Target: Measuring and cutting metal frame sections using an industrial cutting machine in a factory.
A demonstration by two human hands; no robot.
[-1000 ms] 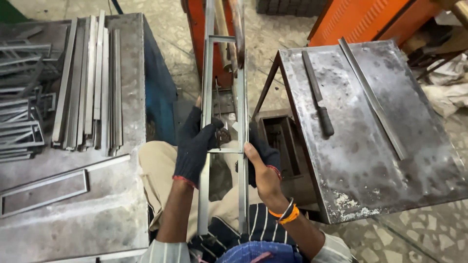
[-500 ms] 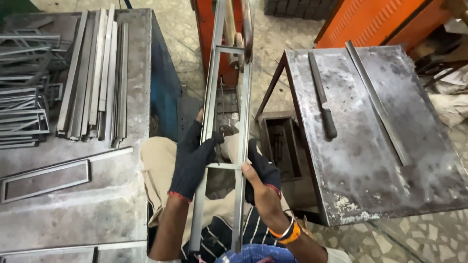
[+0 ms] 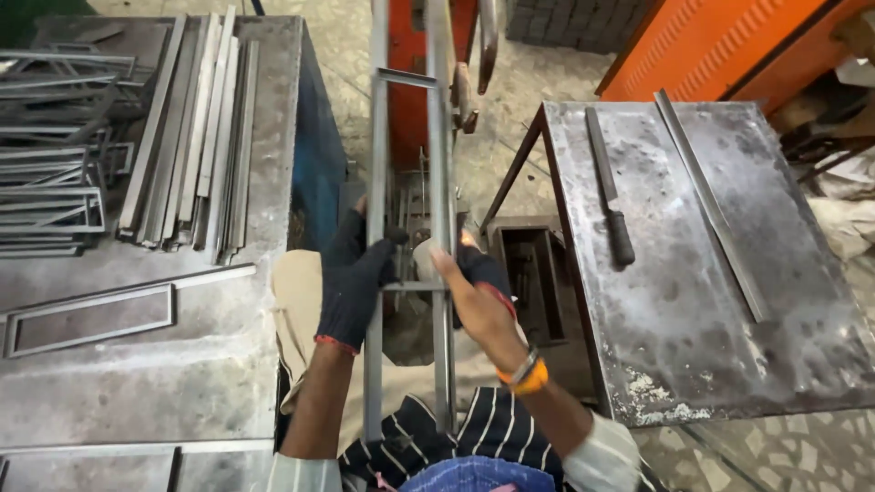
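A long narrow steel frame (image 3: 442, 164), two rails joined by short crossbars, stands upright between my knees in the head view. My left hand (image 3: 351, 278), in a dark glove with a red cuff, is wrapped around its left rail. My right hand (image 3: 474, 292), partly gloved with an orange band at the wrist, grips the right rail near a crossbar. The frame's far end reaches up to an orange machine (image 3: 410, 100).
Left is a grey metal table (image 3: 137, 364) with stacked flat steel strips (image 3: 196, 137), welded frames (image 3: 50, 191) and a rectangular frame (image 3: 91, 319). Right is a steel workbench (image 3: 720, 301) with a file (image 3: 609, 187) and a long strip (image 3: 706, 205). A dark metal box (image 3: 529, 273) sits on the floor.
The view has shifted slightly. Both hands have slid a little along the frame's rails and the frame has tilted more upright and to the right.
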